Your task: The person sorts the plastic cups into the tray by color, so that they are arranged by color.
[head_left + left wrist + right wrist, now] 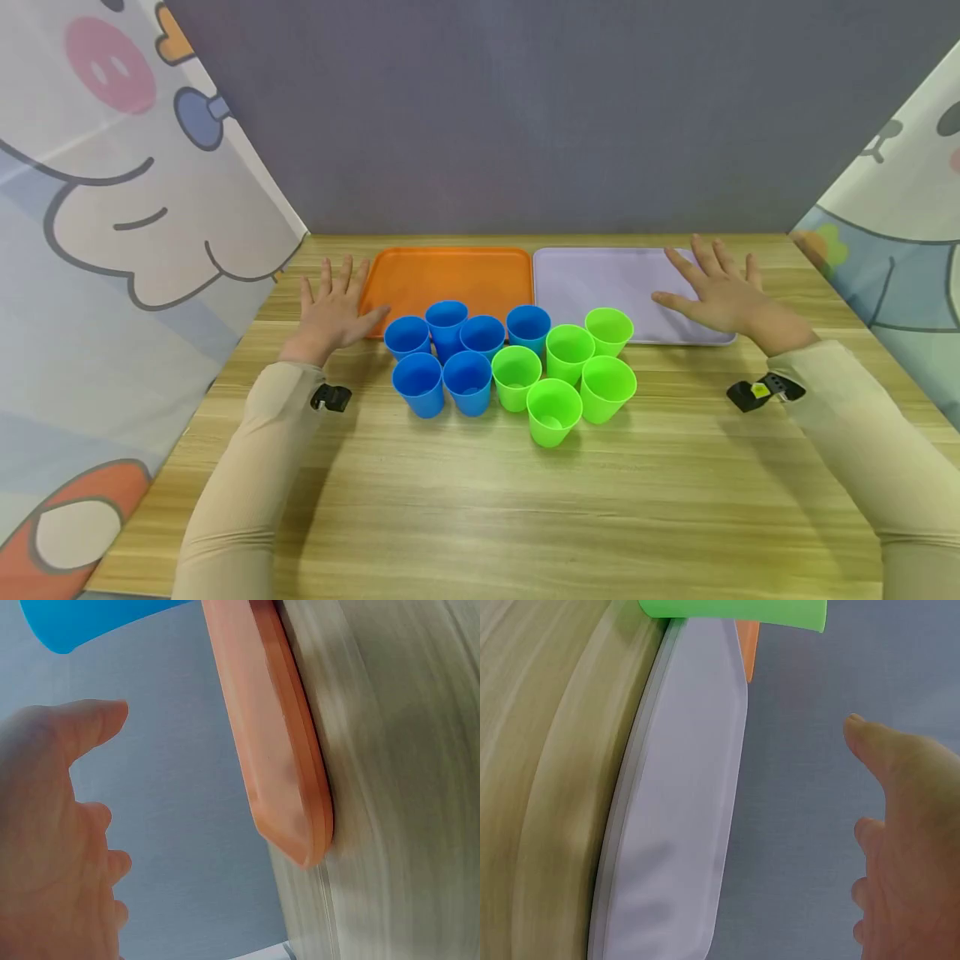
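Observation:
My left hand is spread with fingers apart at the left end of the orange tray, holding nothing. Over the right part of the lilac tray, my right hand hovers, fingers spread, also holding nothing. Between the hands stand several blue cups on the left and several green cups on the right, upright with mouths up. They crowd together in front of the trays. In the left wrist view a blue cup shows above the thumb; in the right wrist view, a green cup.
Both trays lie side by side at the back of the wooden table, before a grey partition. Cartoon-printed panels flank the table left and right. Each wrist wears a small black camera mount.

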Demonstrator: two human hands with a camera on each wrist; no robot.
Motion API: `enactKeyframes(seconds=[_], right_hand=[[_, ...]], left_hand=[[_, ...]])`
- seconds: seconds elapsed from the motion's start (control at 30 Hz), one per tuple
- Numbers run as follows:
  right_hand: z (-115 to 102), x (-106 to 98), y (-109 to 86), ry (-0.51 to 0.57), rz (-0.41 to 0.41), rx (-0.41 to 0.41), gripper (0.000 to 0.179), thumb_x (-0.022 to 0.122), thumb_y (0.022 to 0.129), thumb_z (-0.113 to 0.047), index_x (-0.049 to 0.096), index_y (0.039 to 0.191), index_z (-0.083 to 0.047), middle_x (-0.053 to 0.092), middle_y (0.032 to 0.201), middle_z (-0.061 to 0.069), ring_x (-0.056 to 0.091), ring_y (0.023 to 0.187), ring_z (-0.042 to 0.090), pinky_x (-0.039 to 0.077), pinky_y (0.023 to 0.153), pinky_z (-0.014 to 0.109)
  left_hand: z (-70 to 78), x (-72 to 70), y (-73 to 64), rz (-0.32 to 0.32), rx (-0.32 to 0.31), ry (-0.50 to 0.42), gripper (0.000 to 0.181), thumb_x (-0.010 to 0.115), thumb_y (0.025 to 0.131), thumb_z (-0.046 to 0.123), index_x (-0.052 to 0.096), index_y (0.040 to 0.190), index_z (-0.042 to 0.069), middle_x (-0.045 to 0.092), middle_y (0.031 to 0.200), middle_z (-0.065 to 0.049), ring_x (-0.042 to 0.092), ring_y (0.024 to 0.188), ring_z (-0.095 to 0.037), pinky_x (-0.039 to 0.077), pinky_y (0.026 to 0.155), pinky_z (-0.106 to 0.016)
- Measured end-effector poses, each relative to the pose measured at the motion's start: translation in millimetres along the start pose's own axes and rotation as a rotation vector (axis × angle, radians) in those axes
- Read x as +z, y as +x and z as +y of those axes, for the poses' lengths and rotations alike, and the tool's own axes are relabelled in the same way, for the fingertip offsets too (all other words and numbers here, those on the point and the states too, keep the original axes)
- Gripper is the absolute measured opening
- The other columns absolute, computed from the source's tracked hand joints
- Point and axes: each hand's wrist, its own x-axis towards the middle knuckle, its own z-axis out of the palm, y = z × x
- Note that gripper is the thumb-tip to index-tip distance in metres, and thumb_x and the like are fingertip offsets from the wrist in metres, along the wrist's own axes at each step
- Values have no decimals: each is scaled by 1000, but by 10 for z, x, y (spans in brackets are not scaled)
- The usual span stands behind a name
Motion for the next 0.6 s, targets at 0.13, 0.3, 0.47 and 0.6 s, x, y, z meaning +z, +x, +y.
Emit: enactKeyframes(seconds=[0.13,0.3,0.47,0.6], right_hand=[[-18,5,9,-3,-2,-13,88,33,98,-67,-8,160,-20,-31,157,16,-24,142,48,-26,101,70],[-111,6,30,-4,16,-53,88,36,98,-66,-4,161,-20,-25,160,18,-22,144,46,-23,104,71],[-290,-6,58,9,48,-126,85,43,99,-61,4,162,-18,-12,163,21,-12,147,46,-17,109,69],[-458,-25,80,22,71,-197,82,48,99,-55,11,162,-17,1,164,23,0,148,46,-8,112,69]], left_hand=[[-22,-8,0,-3,-2,3,88,32,100,62,-4,160,9,-13,163,-21,-21,144,-46,-19,108,-68],[-106,8,10,-8,6,-12,91,30,99,66,-10,159,10,-17,162,-20,-25,143,-44,-18,109,-68],[-201,52,-7,-10,24,-65,94,31,98,69,-12,159,11,-15,162,-21,-22,144,-45,-15,111,-67],[-283,113,-23,-6,37,-134,94,41,99,61,-10,159,8,-10,162,-25,-20,145,-46,-12,112,-67]])
